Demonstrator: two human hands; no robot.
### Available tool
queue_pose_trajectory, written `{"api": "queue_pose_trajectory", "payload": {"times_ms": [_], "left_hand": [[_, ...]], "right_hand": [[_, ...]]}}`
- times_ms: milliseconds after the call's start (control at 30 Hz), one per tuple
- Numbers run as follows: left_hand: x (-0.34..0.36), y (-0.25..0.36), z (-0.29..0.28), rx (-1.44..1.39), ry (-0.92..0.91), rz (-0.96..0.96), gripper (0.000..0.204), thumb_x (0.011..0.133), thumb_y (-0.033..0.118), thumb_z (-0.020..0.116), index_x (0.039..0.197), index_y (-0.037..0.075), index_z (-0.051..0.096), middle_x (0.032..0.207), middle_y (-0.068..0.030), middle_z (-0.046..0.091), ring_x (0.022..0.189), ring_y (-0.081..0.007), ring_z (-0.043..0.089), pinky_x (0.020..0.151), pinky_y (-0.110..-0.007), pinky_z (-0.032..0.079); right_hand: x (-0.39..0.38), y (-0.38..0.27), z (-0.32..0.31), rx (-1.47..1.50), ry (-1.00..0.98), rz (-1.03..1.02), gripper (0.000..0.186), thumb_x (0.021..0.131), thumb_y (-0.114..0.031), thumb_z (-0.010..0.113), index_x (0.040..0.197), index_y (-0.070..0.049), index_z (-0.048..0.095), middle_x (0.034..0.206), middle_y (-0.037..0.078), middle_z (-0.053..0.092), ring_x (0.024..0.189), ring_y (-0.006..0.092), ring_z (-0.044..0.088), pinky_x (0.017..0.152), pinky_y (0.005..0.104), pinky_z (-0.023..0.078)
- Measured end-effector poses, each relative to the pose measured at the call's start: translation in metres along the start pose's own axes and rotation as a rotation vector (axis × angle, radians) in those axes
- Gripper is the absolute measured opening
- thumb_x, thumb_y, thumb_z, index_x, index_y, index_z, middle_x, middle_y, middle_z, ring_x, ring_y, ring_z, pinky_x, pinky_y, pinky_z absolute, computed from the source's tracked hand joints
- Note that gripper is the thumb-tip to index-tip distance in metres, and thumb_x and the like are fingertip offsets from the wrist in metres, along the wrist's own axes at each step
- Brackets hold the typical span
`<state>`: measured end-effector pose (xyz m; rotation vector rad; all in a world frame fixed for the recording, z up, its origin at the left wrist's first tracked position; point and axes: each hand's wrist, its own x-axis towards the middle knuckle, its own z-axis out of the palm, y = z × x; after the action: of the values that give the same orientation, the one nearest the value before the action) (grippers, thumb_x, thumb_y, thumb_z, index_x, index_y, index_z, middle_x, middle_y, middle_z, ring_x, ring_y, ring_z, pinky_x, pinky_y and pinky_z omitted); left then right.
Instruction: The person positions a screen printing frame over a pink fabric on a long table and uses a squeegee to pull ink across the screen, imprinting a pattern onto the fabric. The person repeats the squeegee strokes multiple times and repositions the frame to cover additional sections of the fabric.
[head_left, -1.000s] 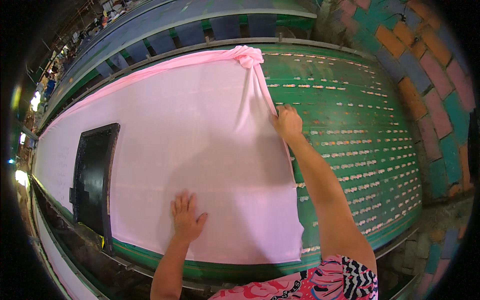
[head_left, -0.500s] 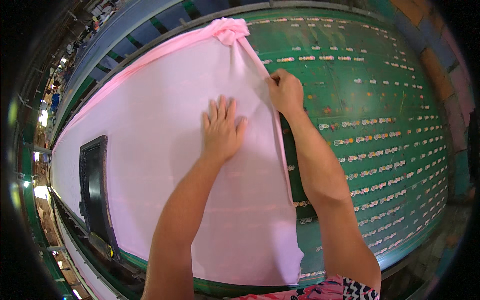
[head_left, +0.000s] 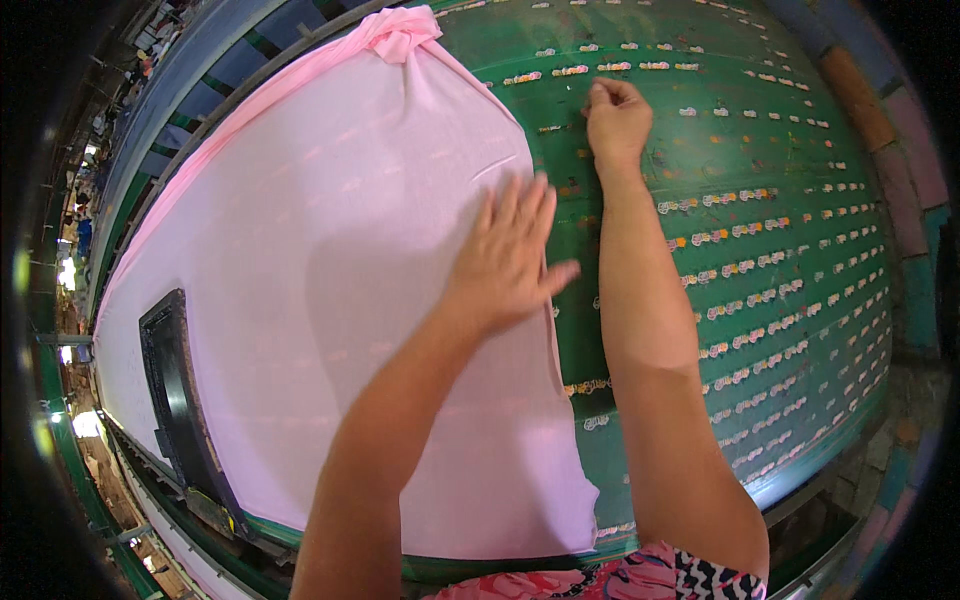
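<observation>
Head view, left hand [head_left: 505, 265] spread over pink cloth [head_left: 310, 390], right hand [head_left: 618, 122] pinched, prints [head_left: 727, 235] illegible

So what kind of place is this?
Probably a fabric-printing workshop: pink cloth lies spread on a long green table with rows of small marks, and a dark frame rests on the cloth.

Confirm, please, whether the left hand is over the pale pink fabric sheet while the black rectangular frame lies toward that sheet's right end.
Not quite: the head view shows the black frame toward the left end of the pink sheet; the left hand is indeed over it.
</observation>
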<state>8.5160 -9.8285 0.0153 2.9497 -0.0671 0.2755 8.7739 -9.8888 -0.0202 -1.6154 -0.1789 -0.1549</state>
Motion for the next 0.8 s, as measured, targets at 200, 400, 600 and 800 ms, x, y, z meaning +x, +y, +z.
{"api": "queue_pose_trajectory", "payload": {"times_ms": [200, 400, 600, 800], "left_hand": [[-0.117, 0.132, -0.020, -0.330, -0.307, 0.040, 0.106, 0.093, 0.062, 0.075, 0.163, -0.010, 0.042, 0.174, -0.0286, 0.034, 0.164, -0.0490, 0.026, 0.136, -0.061, 0.019], [-0.206, 0.187, -0.026, -0.529, -0.325, 0.183, 0.102, 0.097, 0.064, 0.071, 0.164, -0.008, 0.043, 0.176, -0.0266, 0.033, 0.166, -0.0484, 0.025, 0.136, -0.059, 0.021], [-0.311, 0.112, -0.071, -0.195, -0.365, -0.366, 0.104, 0.092, 0.050, 0.081, 0.168, -0.005, 0.034, 0.177, -0.0311, 0.029, 0.166, -0.0514, 0.022, 0.133, -0.067, 0.019], [-0.357, 0.087, -0.064, 0.044, -0.124, -0.572, 0.100, 0.097, 0.052, 0.074, 0.170, -0.004, 0.034, 0.180, -0.0274, 0.026, 0.167, -0.0504, 0.020, 0.133, -0.069, 0.016]], "right_hand": [[-0.025, -0.041, 0.013, -0.290, -0.151, -0.006, 0.032, 0.099, -0.019, 0.074, 0.123, 0.002, 0.078, 0.120, 0.025, 0.079, 0.107, 0.0363, 0.079, 0.096, 0.0468, 0.062], [-0.208, -0.068, 0.036, -0.665, -1.023, -0.966, 0.084, 0.107, -0.050, 0.060, 0.167, 0.005, 0.041, 0.177, 0.024, 0.035, 0.164, 0.0428, 0.031, 0.135, 0.0532, 0.025], [-0.136, -0.078, 0.015, -1.128, -0.779, -0.570, 0.095, 0.112, -0.069, 0.036, 0.175, 0.002, 0.023, 0.184, 0.022, 0.021, 0.170, 0.0410, 0.017, 0.139, 0.0516, 0.014], [-0.192, -0.080, -0.025, -1.294, -0.716, -0.456, 0.095, 0.112, -0.066, 0.041, 0.174, 0.004, 0.022, 0.183, 0.024, 0.021, 0.170, 0.0434, 0.017, 0.138, 0.0543, 0.013]]}}
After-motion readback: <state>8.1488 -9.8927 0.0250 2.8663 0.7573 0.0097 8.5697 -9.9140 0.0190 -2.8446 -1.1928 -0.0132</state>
